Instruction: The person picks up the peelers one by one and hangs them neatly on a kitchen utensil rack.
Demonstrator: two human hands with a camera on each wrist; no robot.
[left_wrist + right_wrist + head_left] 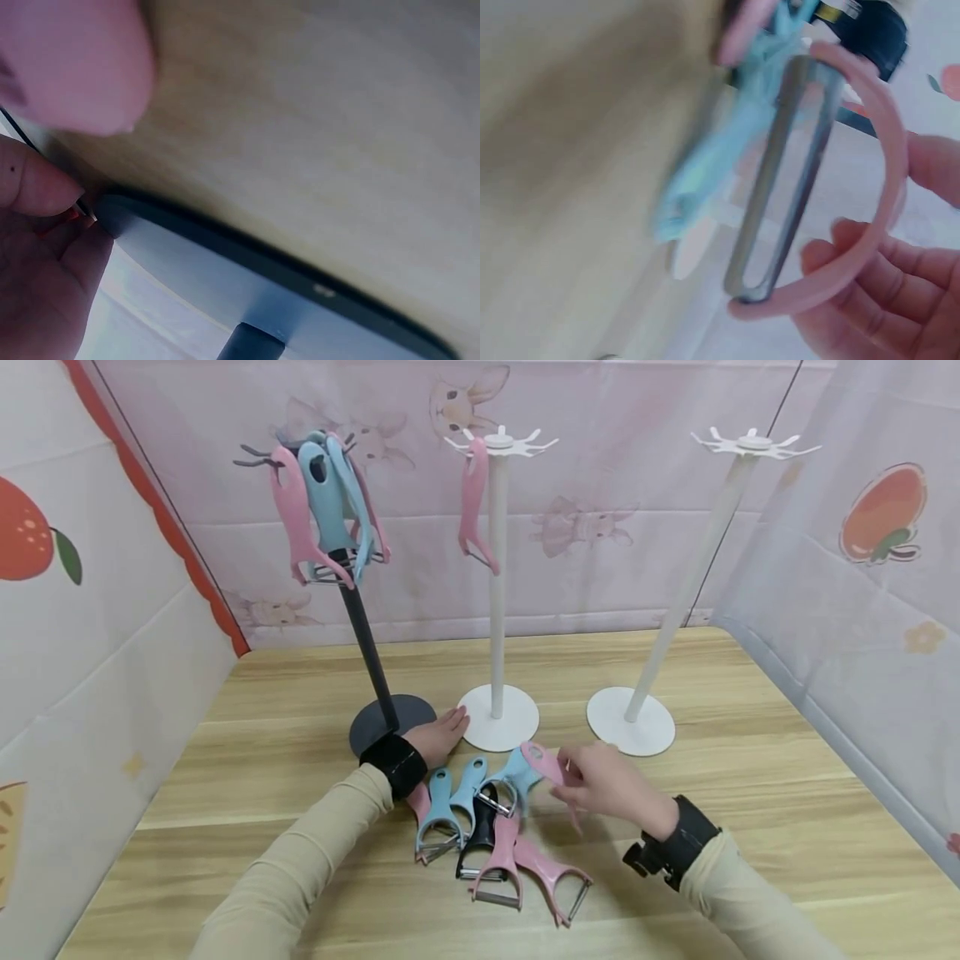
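My right hand [611, 781] grips a pink peeler [546, 763] just above the table, beside the pile. In the right wrist view that peeler's metal blade [784, 180] and pink fork are plain, with fingers around its frame. Several peelers lie heaped at the front: a blue peeler [438, 810], a black peeler [480, 835], a pink peeler [501, 860] and others. My left hand [438, 739] lies low between the dark stand's base [367, 727] and the middle white stand's base [510, 731], its fingers extended toward the white base. Contact with the dark base's edge cannot be told.
Pink and blue peelers [322, 497] hang from the dark stand's hooks at left. One pink peeler [472, 497] hangs on the middle white stand [497, 610]. A second white stand [678, 585] at right has bare hooks. Patterned cloth walls [637, 568] surround the wooden table [750, 860].
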